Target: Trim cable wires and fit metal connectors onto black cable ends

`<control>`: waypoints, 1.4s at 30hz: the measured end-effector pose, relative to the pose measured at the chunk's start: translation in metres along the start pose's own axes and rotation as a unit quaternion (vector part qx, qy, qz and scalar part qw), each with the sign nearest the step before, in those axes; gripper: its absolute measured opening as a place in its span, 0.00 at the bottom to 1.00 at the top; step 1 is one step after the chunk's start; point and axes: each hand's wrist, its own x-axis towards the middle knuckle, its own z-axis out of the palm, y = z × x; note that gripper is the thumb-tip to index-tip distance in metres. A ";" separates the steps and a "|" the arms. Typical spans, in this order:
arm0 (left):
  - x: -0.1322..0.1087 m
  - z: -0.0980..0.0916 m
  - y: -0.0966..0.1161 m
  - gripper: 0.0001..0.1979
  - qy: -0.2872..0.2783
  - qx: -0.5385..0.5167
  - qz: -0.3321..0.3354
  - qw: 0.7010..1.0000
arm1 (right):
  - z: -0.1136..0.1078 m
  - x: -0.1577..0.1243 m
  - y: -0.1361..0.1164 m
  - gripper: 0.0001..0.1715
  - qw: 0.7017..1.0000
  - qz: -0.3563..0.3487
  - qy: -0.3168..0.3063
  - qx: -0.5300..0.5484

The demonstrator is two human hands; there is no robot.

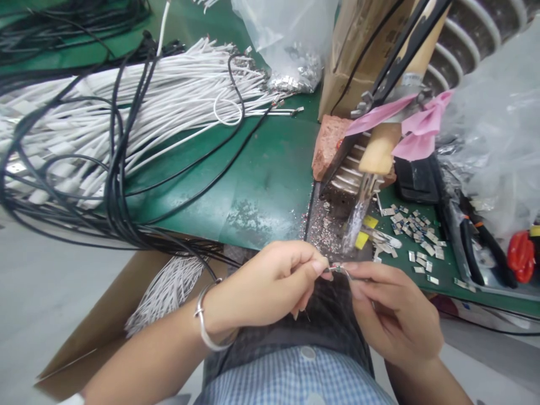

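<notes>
My left hand (pixel 274 284) is closed in a pinch, thumb against fingers, on a thin cable end (pixel 332 269) just above my lap. My right hand (pixel 394 312) pinches the other side, where a small metal connector piece (pixel 340 268) shows between the fingertips. The two sets of fingertips almost meet, and the fingers hide much of both parts. Just beyond them a soldering iron (pixel 377 149) with a wooden handle points tip-down, pink ribbon (pixel 417 138) tied near it. Small circuit boards (pixel 415 228) lie scattered to the right of the iron.
A bundle of white cables (pixel 169 95) and looped black cables (pixel 118 169) cover the left of the green bench (pixel 270 169). A brick (pixel 331 146) stands by the iron. Cutters (pixel 485 242) lie at the right. Below left, a cardboard box (pixel 97 315) holds more white cables.
</notes>
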 end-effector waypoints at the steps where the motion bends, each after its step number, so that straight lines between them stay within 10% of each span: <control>1: 0.000 0.000 0.000 0.14 0.002 -0.005 0.001 1.000 | 0.000 0.000 -0.001 0.14 1.000 0.002 0.001 0.002; 32: -0.008 0.009 -0.009 0.15 0.019 -0.046 0.017 0.999 | -0.002 -0.005 -0.004 0.16 0.992 0.072 -0.006 0.105; 42: -0.016 0.014 -0.012 0.10 0.085 0.083 0.098 0.988 | -0.005 -0.012 -0.006 0.19 0.984 0.074 -0.020 0.159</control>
